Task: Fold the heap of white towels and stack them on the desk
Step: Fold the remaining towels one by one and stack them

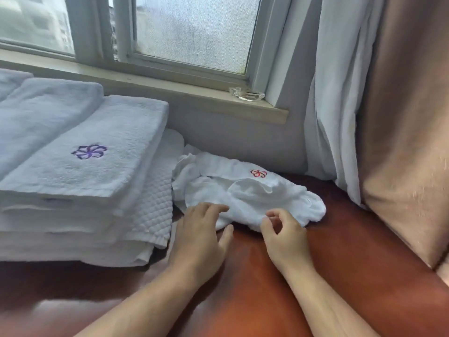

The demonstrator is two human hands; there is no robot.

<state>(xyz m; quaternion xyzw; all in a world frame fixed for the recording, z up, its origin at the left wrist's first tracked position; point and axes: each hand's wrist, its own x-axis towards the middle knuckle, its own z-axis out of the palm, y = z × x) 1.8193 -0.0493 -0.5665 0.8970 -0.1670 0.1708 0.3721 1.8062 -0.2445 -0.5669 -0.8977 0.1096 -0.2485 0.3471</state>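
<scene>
A folded stack sits on the desk, left of the crumpled towel. The left hand lies on the towel's near edge, fingers spread open. The right hand pinches that edge further right.

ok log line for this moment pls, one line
stage: reaching | left hand: open, fingers on crumpled towel | right hand: pinching at towel edge | folded stack: left on desk
</scene>
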